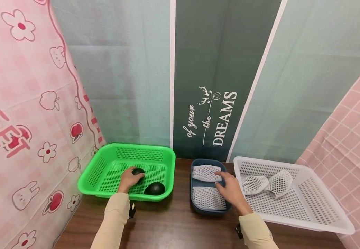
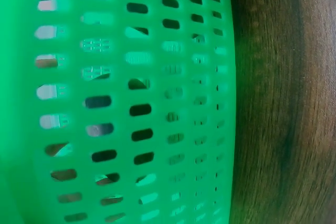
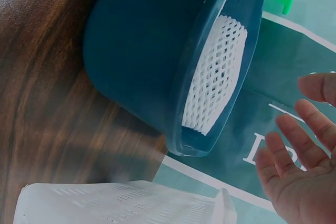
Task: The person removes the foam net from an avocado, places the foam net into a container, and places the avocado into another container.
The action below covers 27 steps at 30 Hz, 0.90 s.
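In the head view, my left hand (image 1: 129, 179) is inside the green basket (image 1: 173, 162), its fingers curled round a dark avocado (image 1: 138, 171). A second dark avocado (image 1: 155, 188) lies at the basket's near right corner. My right hand (image 1: 232, 189) hovers over the right side of the dark blue bin (image 1: 193, 207). Its fingers are loosely spread and hold nothing. White foam net sleeves lie in that bin: one at the back (image 1: 206, 173) and some in front (image 1: 208, 197). The left wrist view shows only the green basket's wall, hiding the left hand.
To the right stands a white basket (image 1: 332, 226) with two netted items, a left one (image 1: 254, 185) and a right one (image 1: 280, 183); something dark shows through the mesh. The wooden table (image 1: 173, 228) ends at a hanging cloth (image 1: 130, 86) behind the containers.
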Tool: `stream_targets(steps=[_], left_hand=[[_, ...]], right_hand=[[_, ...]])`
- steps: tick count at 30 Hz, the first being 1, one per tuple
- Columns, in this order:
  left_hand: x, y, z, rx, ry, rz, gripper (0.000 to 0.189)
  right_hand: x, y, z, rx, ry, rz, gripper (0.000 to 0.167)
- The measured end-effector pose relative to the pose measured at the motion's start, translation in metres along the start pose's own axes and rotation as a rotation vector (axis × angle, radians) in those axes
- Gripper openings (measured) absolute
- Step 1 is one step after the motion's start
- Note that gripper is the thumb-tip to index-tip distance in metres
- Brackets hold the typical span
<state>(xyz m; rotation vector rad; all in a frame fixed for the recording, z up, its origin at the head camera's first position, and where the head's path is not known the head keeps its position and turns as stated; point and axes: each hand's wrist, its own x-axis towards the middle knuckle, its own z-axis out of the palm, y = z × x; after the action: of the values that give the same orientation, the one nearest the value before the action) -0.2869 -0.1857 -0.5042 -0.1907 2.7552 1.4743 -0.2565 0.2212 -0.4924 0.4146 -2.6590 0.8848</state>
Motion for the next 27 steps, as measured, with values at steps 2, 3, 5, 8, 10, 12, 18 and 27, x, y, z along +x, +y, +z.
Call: stream_targets(steps=[2, 3, 5, 8, 10, 12, 18, 27], left_hand=[[0.002, -0.006, 0.002, -0.004, 0.019, 0.033, 0.066], [0.002, -0.007, 0.001, -0.01, 0.023, 0.038, 0.067], [0.002, -0.008, 0.001, -0.014, 0.03, 0.046, 0.068], [0.002, -0.008, 0.0, -0.024, 0.034, 0.037, 0.066], [-0.001, -0.002, -0.003, -0.026, 0.018, 0.01, 0.064], [-0.001, 0.0, -0.004, -0.015, 0.011, 0.006, 0.063], [0.002, -0.002, -0.007, 0.024, -0.02, 0.013, 0.061], [0.002, 0.002, -0.011, 0.054, -0.001, 0.052, 0.061]], right_hand=[[0.0, 0.0, 0.0, 0.0, 0.001, 0.001, 0.039], [0.0, 0.0, 0.0, 0.001, 0.001, 0.002, 0.039], [0.0, -0.001, -0.001, 0.004, 0.001, 0.003, 0.038], [0.001, -0.001, -0.001, 0.006, 0.008, 0.003, 0.037], [0.002, -0.001, -0.002, 0.004, 0.015, 0.001, 0.037], [0.003, -0.001, -0.002, 0.001, 0.022, -0.004, 0.036], [0.002, -0.001, -0.004, -0.002, 0.035, -0.022, 0.036], [0.001, 0.004, -0.01, -0.005, 0.069, -0.046, 0.034]])
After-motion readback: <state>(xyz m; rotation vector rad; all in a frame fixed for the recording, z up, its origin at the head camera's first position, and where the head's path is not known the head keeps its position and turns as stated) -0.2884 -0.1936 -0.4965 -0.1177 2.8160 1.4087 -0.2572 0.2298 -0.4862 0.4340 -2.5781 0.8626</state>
